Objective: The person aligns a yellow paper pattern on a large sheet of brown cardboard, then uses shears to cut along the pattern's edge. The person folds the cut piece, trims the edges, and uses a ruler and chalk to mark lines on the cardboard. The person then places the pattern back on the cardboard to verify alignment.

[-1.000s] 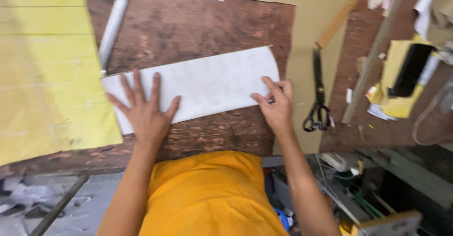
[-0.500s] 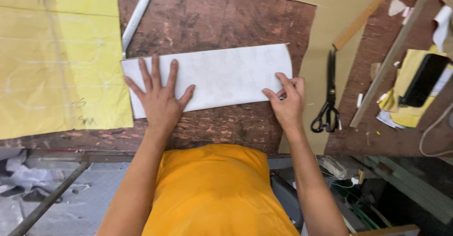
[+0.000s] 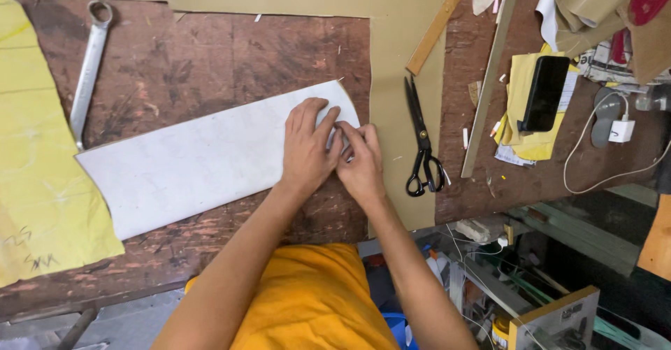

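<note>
Now left hand [image 3: 306, 146] moved beside right hand [image 3: 360, 165], both flat, open on white sheet's [image 3: 196, 161] right end

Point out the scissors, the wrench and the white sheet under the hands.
scissors [image 3: 421, 140]: head view, on the pivot where the blades meet.
wrench [image 3: 88, 74]: head view, mid-shaft.
white sheet [image 3: 189, 165]: head view, bare middle, left of the hands.
</note>
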